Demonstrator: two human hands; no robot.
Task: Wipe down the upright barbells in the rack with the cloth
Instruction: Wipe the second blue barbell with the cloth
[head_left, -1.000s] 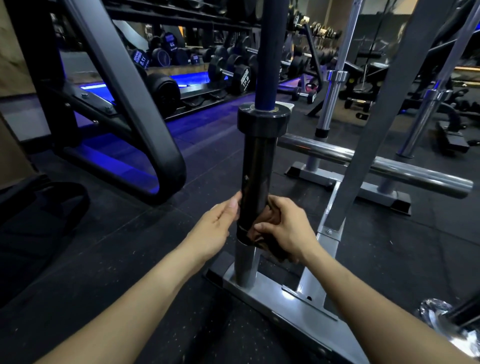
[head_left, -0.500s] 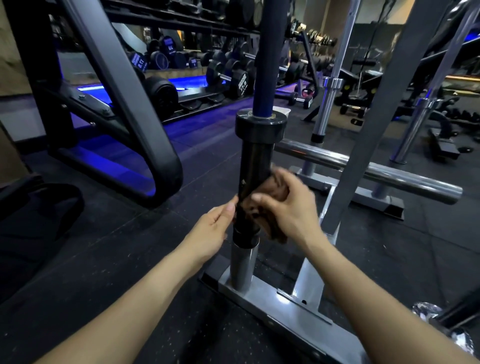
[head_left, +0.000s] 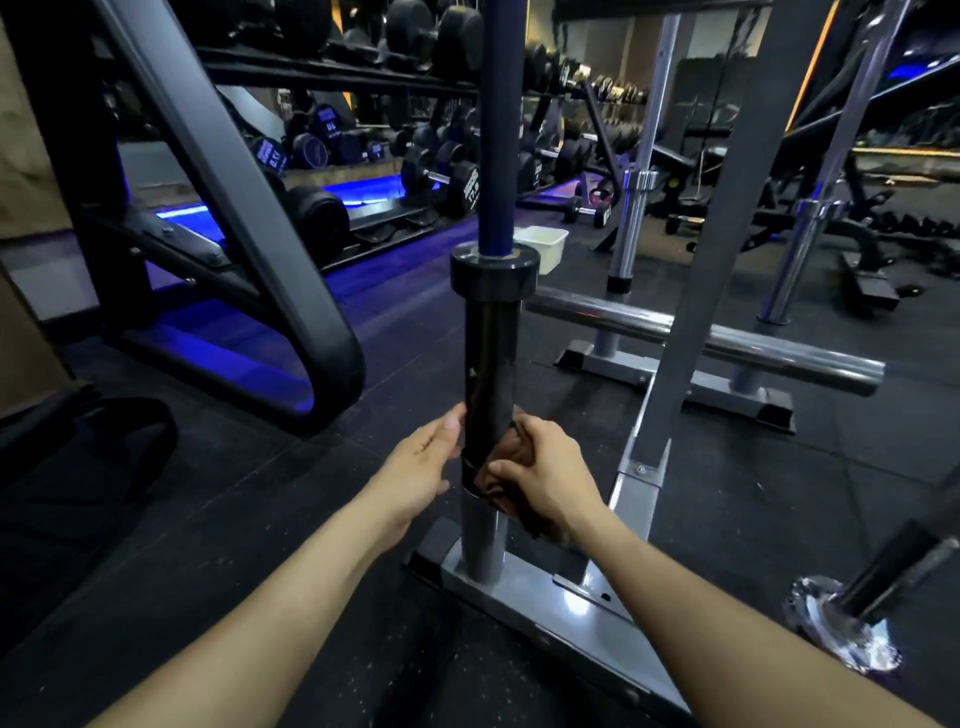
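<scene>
An upright barbell (head_left: 491, 358) with a blue shaft, a black collar and a black sleeve stands in a grey tube of the silver floor rack (head_left: 535, 590). My right hand (head_left: 543, 475) grips a dark brown cloth (head_left: 511, 470) and presses it against the bottom of the black sleeve from the right. My left hand (head_left: 421, 460) touches the sleeve's left side with straight fingers, at the same height. Two more upright chrome barbells (head_left: 631, 218) (head_left: 800, 244) stand in a second rack behind.
A horizontal chrome bar (head_left: 727, 343) crosses behind the barbell. A grey slanted rack post (head_left: 691, 322) rises on the right. A black machine frame (head_left: 244, 223) stands left, dumbbell racks (head_left: 441, 182) behind, a white tub (head_left: 543, 247) on the floor, a chrome bar end (head_left: 841, 623) lower right.
My right hand slid the cloth up the sleeve, then back down to its bottom end. My left hand stayed against the sleeve's left side.
</scene>
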